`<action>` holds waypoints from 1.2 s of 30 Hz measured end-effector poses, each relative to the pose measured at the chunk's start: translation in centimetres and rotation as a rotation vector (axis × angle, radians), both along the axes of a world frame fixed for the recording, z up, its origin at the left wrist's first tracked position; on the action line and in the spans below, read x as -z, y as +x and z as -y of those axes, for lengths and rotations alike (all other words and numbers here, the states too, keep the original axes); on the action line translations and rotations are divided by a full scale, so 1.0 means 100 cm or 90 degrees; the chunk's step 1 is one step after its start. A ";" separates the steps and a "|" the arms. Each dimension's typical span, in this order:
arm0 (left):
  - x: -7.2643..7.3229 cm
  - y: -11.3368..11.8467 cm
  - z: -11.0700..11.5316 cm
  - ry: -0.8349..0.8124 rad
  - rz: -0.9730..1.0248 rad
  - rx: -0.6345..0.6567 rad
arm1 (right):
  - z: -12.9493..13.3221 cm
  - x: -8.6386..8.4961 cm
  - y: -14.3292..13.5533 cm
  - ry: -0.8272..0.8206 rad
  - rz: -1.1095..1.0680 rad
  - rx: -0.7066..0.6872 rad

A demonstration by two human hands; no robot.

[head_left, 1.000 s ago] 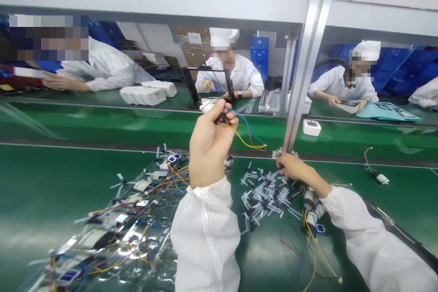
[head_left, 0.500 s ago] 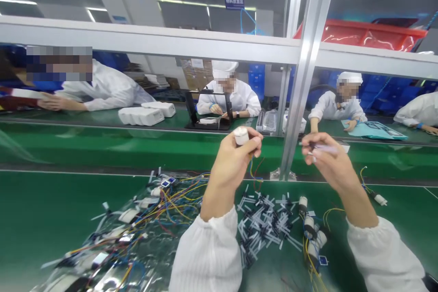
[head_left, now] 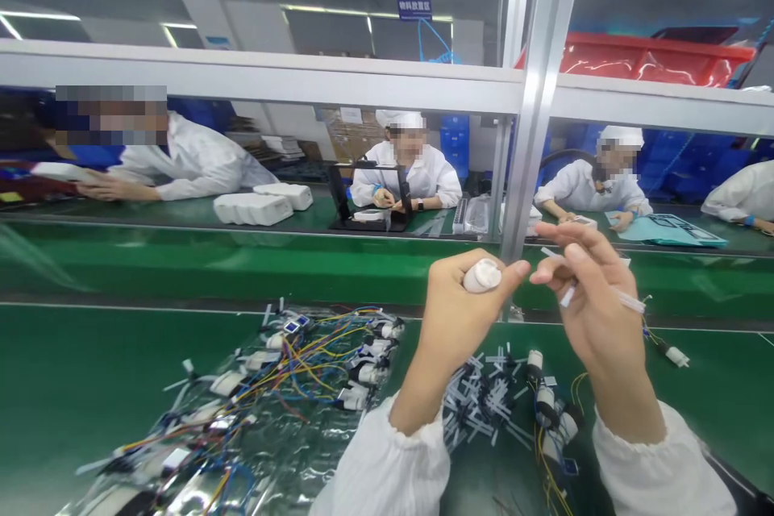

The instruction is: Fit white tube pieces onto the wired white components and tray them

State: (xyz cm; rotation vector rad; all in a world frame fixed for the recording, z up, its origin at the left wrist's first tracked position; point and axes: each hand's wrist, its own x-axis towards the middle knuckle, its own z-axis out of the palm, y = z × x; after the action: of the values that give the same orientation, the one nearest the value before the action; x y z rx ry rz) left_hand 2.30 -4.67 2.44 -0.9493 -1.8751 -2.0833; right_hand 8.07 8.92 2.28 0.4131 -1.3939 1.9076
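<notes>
Now that the left hand, clasped around a white cylinder at twelve o'clock from the pile, has been brought nearer the right hand, pale strips are loosely held there.

You have open room over far-left table; wired parts and strip pile obstruct low passes; 1 metal post stands ahead.

Left hand curled, thumb out toward the raised right hand, whose fingers seem loosely bent.
</notes>
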 end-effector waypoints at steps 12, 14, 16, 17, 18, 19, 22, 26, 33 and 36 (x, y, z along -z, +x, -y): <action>-0.005 0.002 0.022 -0.066 -0.003 0.058 | 0.006 0.012 0.003 0.173 0.069 0.003; -0.006 0.004 0.023 -0.078 -0.011 0.069 | 0.006 0.016 0.002 0.206 0.068 0.014; -0.006 0.006 0.024 -0.098 -0.024 0.090 | 0.004 0.018 0.000 0.246 0.062 0.058; -0.006 0.007 0.025 -0.106 -0.030 0.097 | 0.004 0.018 0.000 0.270 0.066 0.078; -0.006 0.008 0.026 -0.111 -0.038 0.098 | 0.002 0.017 0.000 0.296 0.077 0.089; -0.006 0.008 0.027 -0.113 -0.047 0.094 | 0.001 0.015 0.001 0.322 0.090 0.086; -0.006 0.006 0.032 -0.110 -0.078 0.078 | -0.003 0.009 0.005 0.399 0.122 0.021; -0.004 -0.001 0.036 -0.116 -0.107 0.011 | -0.008 0.004 0.011 0.388 0.095 0.016; 0.005 -0.015 0.033 -0.194 -0.212 -0.098 | 0.001 0.006 0.016 0.390 0.021 0.150; 0.007 -0.015 0.030 -0.223 -0.264 -0.118 | 0.008 0.006 0.014 0.453 -0.023 0.183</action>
State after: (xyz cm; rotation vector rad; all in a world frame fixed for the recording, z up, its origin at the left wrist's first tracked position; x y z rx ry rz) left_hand 0.82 -7.63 1.70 -1.1255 -2.0332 -1.3505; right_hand 9.46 8.09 1.67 0.5378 -1.9661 1.1299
